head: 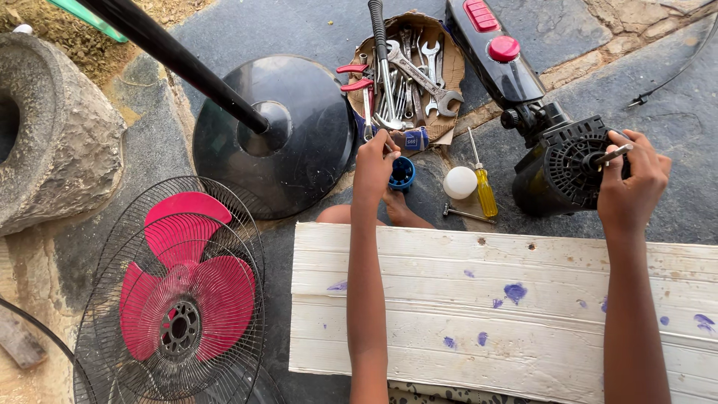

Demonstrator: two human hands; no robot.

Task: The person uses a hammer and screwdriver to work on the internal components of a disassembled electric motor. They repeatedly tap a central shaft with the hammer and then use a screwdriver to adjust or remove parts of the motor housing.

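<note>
Planks, white-painted wood with purple paint spots [486,299], lie under both our forearms, nearer to us than either grip. Far to the left of the left hand's reach lies a wire fan guard holding red plastic blades [179,292], and beyond that a round black fan base with its pole [292,131]. Our right hand [632,183] is closed round the black ribbed fan motor housing [565,168], fingers curled over its protruding metal shaft [615,155]; the motor rests on the stone floor just left of that grip. Our left hand [374,168] reaches to the edge of a cardboard tray of steel spanners and red-handled pliers [407,71]; we cannot tell whether its fingers have closed on a tool. Just right of it sit a small blue plastic cap [402,173], a white round knob [460,182] and a yellow-handled screwdriver [485,183].

Risk, as we judge it: one-handed hold on the motor could let it roll; loose small parts near the left wrist could be knocked away.
</note>
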